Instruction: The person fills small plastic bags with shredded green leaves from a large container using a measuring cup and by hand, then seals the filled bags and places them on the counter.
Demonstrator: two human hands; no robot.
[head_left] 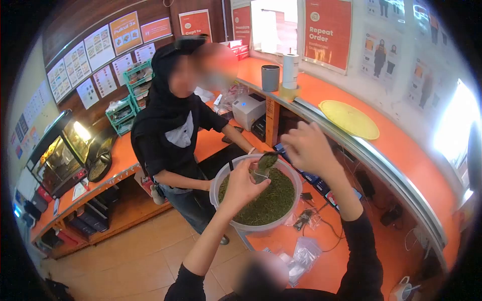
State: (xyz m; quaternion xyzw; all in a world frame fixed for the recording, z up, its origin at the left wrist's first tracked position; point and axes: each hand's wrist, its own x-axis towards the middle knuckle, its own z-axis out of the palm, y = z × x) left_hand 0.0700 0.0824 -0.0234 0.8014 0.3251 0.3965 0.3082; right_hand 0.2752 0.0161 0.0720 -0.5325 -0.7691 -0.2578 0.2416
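Observation:
My left hand [243, 184] pinches a small clear plastic bag [260, 176] above a large translucent round tub [215, 188]. Chopped dried green herb [268, 203] fills much of the tub. Held in my right hand [307, 149] is a dark spoon [276, 152], heaped with the same green herb. Its bowl is tilted down at the mouth of the bag. Across the tub stands a co-worker [175, 120] in a dark top, whose hand [206, 185] is at the tub's left rim. The co-worker's other hand is partly hidden behind the tub's far side.
Clear plastic bags [304, 258] lie on the orange table [271, 241] near me. Cables and phones [331, 196] are right of the tub. A yellow woven tray [349, 119], a grey bin [270, 78] and a paper roll [290, 71] sit on the raised counter. A grey printer [248, 111] stands behind.

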